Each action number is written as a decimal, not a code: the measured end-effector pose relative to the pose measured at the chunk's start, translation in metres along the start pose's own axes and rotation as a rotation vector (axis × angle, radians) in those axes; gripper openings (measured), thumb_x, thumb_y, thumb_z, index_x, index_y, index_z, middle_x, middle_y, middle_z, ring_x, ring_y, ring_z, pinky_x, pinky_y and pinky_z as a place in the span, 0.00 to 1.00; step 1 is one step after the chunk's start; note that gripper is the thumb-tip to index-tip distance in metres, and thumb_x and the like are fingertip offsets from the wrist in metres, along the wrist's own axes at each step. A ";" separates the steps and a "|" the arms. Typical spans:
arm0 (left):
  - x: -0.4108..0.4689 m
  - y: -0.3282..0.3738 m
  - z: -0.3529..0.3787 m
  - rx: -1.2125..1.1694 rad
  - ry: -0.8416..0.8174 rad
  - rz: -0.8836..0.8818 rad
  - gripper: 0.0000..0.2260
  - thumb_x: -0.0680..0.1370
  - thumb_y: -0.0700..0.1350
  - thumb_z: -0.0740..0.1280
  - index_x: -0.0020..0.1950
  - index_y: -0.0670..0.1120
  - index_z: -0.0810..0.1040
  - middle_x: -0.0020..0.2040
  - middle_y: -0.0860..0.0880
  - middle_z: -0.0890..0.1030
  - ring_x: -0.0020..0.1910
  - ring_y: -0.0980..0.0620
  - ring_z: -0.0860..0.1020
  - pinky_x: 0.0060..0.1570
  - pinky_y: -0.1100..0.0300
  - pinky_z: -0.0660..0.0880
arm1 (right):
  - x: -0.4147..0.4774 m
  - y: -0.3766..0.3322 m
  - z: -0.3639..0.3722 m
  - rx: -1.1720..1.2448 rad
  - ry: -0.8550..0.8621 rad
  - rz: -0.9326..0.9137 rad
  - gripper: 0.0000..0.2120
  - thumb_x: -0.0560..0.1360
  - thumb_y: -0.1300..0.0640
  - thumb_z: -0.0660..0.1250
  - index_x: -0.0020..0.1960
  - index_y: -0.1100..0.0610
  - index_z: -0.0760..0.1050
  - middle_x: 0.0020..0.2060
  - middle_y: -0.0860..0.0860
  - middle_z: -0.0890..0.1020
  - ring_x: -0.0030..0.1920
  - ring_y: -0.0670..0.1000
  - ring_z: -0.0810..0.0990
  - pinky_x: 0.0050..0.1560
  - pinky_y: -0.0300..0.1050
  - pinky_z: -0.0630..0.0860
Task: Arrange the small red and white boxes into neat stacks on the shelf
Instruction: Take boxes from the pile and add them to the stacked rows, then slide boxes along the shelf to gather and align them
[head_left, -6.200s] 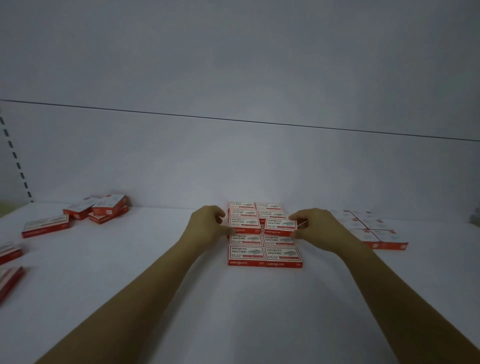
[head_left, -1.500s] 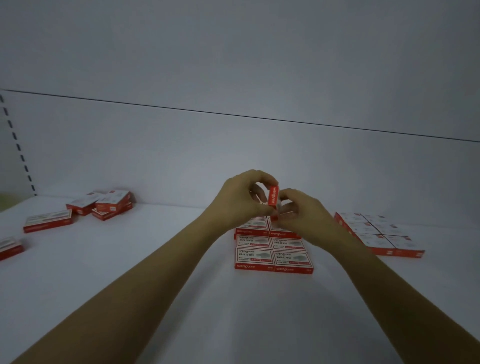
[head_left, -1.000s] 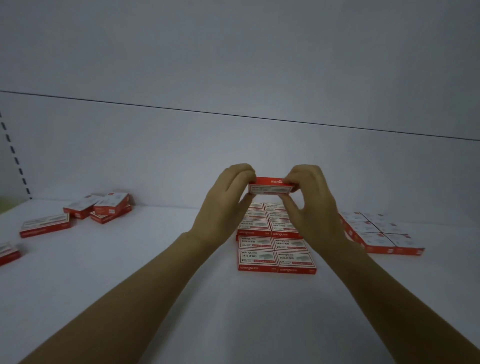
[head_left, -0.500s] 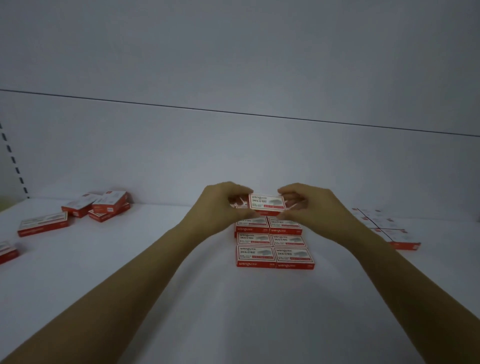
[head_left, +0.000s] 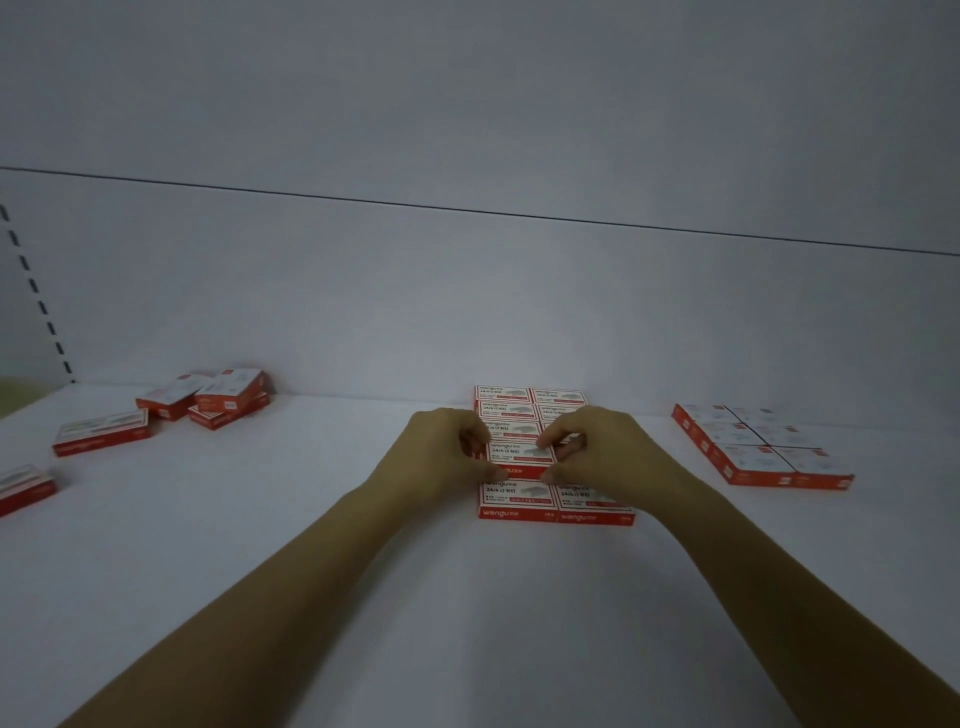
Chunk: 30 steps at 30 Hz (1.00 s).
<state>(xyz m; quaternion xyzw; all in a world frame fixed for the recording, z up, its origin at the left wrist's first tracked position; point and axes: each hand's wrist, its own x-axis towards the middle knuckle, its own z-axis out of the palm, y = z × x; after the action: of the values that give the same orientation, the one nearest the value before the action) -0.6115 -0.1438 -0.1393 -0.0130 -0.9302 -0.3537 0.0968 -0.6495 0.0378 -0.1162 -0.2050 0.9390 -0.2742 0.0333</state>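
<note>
Seemingly left hand (head_left: 440, 458) and right hand (head_left: 609, 453) pinch box (head_left: 519, 457).

L hand (head_left: 441, 462) + R hand (head_left: 597, 457) pinch one box (head_left: 521, 457) atop center block (head_left: 556, 506); loose boxes (head_left: 208, 400) far left of shelf (head_left: 260, 545).

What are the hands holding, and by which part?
One small red and white box, pinched by its two ends: left hand on the left end, right hand on the right.
</note>
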 end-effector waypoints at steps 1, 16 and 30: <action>0.000 0.000 0.000 -0.003 0.003 0.000 0.14 0.67 0.48 0.77 0.50 0.48 0.79 0.42 0.55 0.77 0.41 0.57 0.76 0.39 0.70 0.72 | 0.001 0.001 0.001 -0.010 0.004 -0.004 0.18 0.66 0.57 0.76 0.55 0.51 0.79 0.45 0.45 0.77 0.42 0.43 0.78 0.39 0.29 0.72; 0.000 -0.017 -0.033 0.148 -0.101 -0.131 0.20 0.72 0.55 0.71 0.60 0.48 0.77 0.55 0.50 0.78 0.51 0.53 0.76 0.51 0.63 0.71 | 0.023 -0.034 -0.009 -0.331 -0.053 -0.215 0.15 0.75 0.54 0.63 0.60 0.55 0.77 0.56 0.50 0.79 0.50 0.46 0.75 0.48 0.36 0.70; -0.051 -0.112 -0.152 0.550 0.190 -0.470 0.16 0.75 0.51 0.67 0.59 0.44 0.78 0.56 0.46 0.79 0.54 0.47 0.76 0.53 0.57 0.73 | 0.107 -0.172 0.104 -0.200 -0.165 -0.413 0.21 0.77 0.46 0.62 0.62 0.59 0.72 0.58 0.56 0.77 0.58 0.54 0.75 0.50 0.42 0.71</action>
<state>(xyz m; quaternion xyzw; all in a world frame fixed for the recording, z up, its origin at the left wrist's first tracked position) -0.5457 -0.3265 -0.1112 0.2604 -0.9549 -0.1029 0.0988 -0.6662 -0.1892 -0.1086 -0.4167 0.8937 -0.1631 0.0326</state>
